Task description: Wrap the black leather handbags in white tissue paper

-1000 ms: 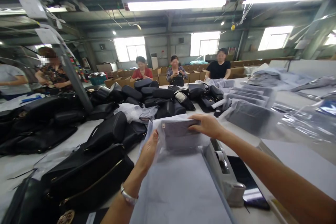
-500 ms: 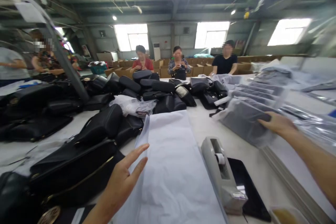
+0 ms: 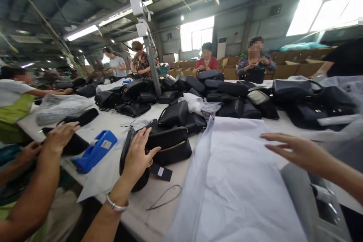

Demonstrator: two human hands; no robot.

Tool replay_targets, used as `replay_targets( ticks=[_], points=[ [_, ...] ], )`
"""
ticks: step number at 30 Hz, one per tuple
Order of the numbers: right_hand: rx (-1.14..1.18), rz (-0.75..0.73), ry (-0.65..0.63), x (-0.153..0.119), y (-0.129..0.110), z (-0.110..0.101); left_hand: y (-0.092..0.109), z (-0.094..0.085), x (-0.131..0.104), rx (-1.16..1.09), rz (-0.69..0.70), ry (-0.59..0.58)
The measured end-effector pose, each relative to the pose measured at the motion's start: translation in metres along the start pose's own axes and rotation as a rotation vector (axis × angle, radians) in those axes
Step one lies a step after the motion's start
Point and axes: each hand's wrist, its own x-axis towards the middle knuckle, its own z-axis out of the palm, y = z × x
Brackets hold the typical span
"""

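My left hand (image 3: 139,155), with a silver bangle on the wrist, has its fingers apart over a black bag (image 3: 172,146) with a gold zip; whether it touches the bag is unclear. Beside that bag lies a dark tag (image 3: 161,172). My right hand (image 3: 292,148) reaches in from the right, fingers spread and holding nothing, above the edge of white sheets (image 3: 241,181). Under the right forearm stands a grey tape dispenser (image 3: 321,196), partly cut off by the frame.
A neighbour's hand (image 3: 62,136) rests near a black bag (image 3: 72,145) at left, beside a blue tape dispenser (image 3: 98,150). Black bags (image 3: 229,89) are heaped across the table. A metal post (image 3: 151,64) rises behind. Several people work around the table.
The view has turned left, showing a neighbour and the blue dispenser. My left hand is now over the black bag; my right hand has left the wrapped grey item and come to the sheets.
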Motion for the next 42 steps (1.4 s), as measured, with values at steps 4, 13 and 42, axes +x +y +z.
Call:
replay_targets(
  ticks=[4,13,42],
  points=[
    [0.124,-0.109,-0.242,0.032,-0.074,0.08,0.0,-0.02,0.0,-0.067,0.028,0.054],
    [0.098,-0.338,-0.207,0.107,-0.176,0.202,-0.065,-0.032,-0.045,-0.106,-0.279,-0.093],
    [1.266,0.464,-0.624,-0.076,-0.267,0.143,0.065,-0.06,-0.155,-0.552,-0.075,-0.097]
  ],
)
